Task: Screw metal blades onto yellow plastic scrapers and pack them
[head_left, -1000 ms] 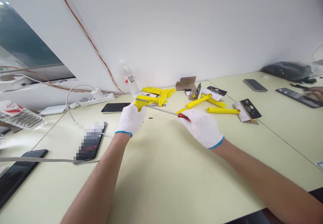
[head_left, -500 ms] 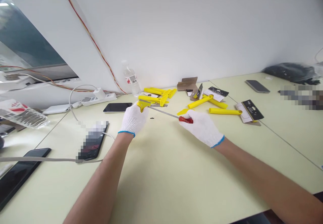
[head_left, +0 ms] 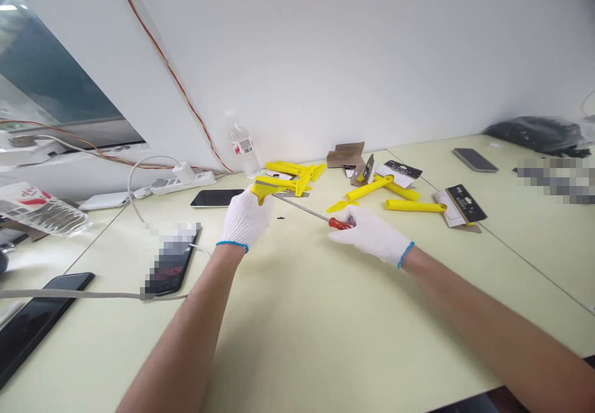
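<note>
My left hand (head_left: 245, 219), in a white knit glove with a blue cuff, grips a yellow scraper head (head_left: 261, 195). In my gloved right hand (head_left: 374, 234) is the red handle of a screwdriver (head_left: 307, 208). Its long shaft points left and its tip meets the scraper head; the exact contact point is too small to make out. Just beyond my left hand lie several yellow scraper parts (head_left: 304, 180) and a thin metal blade (head_left: 297, 194). A small yellow piece (head_left: 343, 205) rests near my right fingers. One tiny dark piece (head_left: 280, 217) lies between the hands.
Yellow handles (head_left: 413, 206), packaging cards (head_left: 462, 205) and a brown cardboard piece (head_left: 346, 154) lie to the back right. A water bottle (head_left: 243, 146) stands against the wall. Phones (head_left: 216, 198), a power strip (head_left: 188, 180) and cables occupy the left side.
My right hand has shifted slightly right and its fingers have changed position around the screwdriver handle. The scraper head in my left hand has tilted a little.
</note>
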The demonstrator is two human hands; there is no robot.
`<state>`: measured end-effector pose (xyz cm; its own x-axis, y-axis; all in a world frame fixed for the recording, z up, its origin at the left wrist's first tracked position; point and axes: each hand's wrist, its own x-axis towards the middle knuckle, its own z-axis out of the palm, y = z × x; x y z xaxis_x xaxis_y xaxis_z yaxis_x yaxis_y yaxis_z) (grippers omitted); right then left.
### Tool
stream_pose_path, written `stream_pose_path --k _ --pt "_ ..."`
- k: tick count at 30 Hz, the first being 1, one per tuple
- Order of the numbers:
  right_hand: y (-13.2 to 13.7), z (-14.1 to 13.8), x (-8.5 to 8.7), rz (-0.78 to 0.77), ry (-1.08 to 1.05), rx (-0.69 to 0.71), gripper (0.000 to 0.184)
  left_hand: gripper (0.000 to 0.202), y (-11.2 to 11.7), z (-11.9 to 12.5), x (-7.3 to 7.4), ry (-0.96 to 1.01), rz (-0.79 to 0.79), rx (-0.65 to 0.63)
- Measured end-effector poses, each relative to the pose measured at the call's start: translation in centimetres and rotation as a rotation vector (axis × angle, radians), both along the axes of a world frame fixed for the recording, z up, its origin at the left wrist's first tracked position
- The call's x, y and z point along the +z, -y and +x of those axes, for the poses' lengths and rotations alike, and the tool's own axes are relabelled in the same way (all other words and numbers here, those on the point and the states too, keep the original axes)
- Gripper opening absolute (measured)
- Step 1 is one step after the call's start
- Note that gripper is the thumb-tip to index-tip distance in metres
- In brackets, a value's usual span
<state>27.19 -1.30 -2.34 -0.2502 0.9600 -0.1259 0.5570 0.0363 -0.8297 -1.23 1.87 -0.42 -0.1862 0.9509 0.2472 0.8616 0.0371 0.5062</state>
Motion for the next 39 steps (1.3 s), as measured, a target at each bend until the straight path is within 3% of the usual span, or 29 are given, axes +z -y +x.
stream_pose_path --k 3,6,8,11,15,17,18,23,27,29,30,33,35,37,39 --pt "0.3 -0.4 -0.9 0.383 0.238 -0.085 0.023 0.019 0.0 0.0 -0.1 0.001 -0.016 0.009" --pt "0.7 -0.7 -1.3 0.548 0.480 -0.075 0.027 0.018 0.0 -0.1 -0.1 0.000 -0.017 0.006" --pt "0.8 -0.5 -1.1 0.599 0.533 -0.057 0.032 0.017 0.0 -0.1 -0.2 -0.005 -0.013 -0.004" --pt "0.5 -0.1 -0.3 0.470 0.373 0.024 0.039 0.016 -0.1 -0.1 -0.4 -0.019 -0.007 -0.037" --pt "0.1 0.6 0.9 -0.128 0.028 0.103 0.049 0.013 -0.2 0.1 -0.8 -0.035 -0.012 -0.064" --pt "0.0 0.6 1.1 -0.242 -0.022 0.097 0.044 0.012 -0.3 0.2 -0.8 -0.041 -0.012 -0.050" --pt "0.0 0.6 1.1 -0.186 0.002 0.074 0.040 0.013 -0.3 0.2 -0.8 -0.044 -0.010 -0.042" --pt "0.5 -0.2 -0.1 0.398 0.335 -0.060 0.025 0.018 -0.2 0.1 -0.3 -0.029 -0.002 -0.011" --pt "1.0 -0.7 -0.6 0.561 0.530 -0.056 0.034 0.022 -0.2 -0.1 -0.2 -0.013 -0.004 0.006" --pt "1.0 -0.7 -0.3 0.512 0.425 -0.022 0.034 0.023 -0.2 -0.2 -0.2 -0.012 -0.003 0.005" --pt "0.9 -0.6 -0.1 0.415 0.337 0.010 0.036 0.023 -0.2 -0.2 -0.2 -0.014 -0.001 0.000" --pt "0.6 -0.2 0.6 -0.064 0.046 0.091 0.046 0.023 -0.3 -0.3 -0.2 -0.022 0.003 -0.011" --pt "0.4 -0.1 0.8 -0.252 -0.051 0.101 0.044 0.022 -0.3 -0.3 -0.2 -0.016 0.001 -0.009" --pt "0.4 -0.1 0.6 -0.135 -0.010 0.065 0.036 0.021 -0.3 -0.3 -0.2 -0.003 0.001 -0.004" --pt "0.6 -0.4 0.0 0.150 0.146 -0.003 0.027 0.020 -0.3 -0.3 -0.2 0.002 0.003 -0.002"
